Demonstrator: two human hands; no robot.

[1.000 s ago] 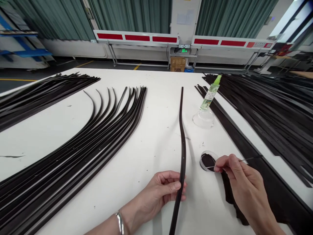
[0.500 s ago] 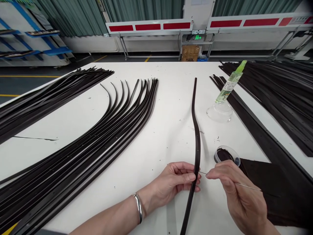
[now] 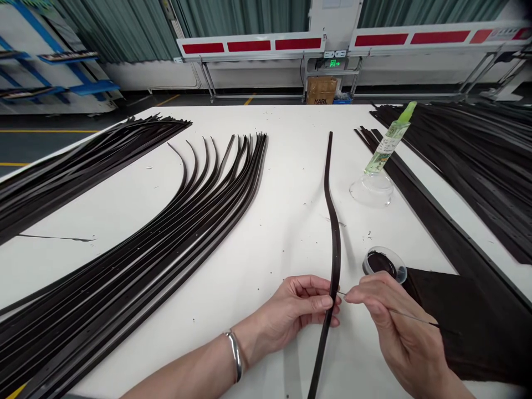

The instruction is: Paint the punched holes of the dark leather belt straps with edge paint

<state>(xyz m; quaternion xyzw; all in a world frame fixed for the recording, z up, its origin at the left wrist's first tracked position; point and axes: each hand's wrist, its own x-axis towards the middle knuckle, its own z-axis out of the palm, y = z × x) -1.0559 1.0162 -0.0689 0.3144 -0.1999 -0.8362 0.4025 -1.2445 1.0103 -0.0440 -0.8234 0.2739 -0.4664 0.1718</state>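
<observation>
My left hand [image 3: 291,310], with a silver bangle [image 3: 236,357] on its wrist, pinches a long narrow black strip [image 3: 334,238] between thumb and fingers. The strip runs away from me over the white table, bending slightly. On its right side, my right hand [image 3: 407,332] is closed on a thin metal rod [image 3: 413,317], held like a pen. The rod's near tip points at the strip's right edge by my left fingertips; whether it touches I cannot tell. Its other end looks dark. Just beyond my right hand sits a small clear dish [image 3: 401,267] with black matter inside.
Many curved black strips [image 3: 187,221] lie to the left, with another bundle [image 3: 103,160] behind. At right are a dark folded sheet [image 3: 457,310], long black pieces [image 3: 469,172], a tilted green bottle [image 3: 387,147] and a clear round base [image 3: 371,191] below it.
My right hand has shifted slightly left toward the strip, bringing the rod with it. My left hand keeps its pinch in the same place.
</observation>
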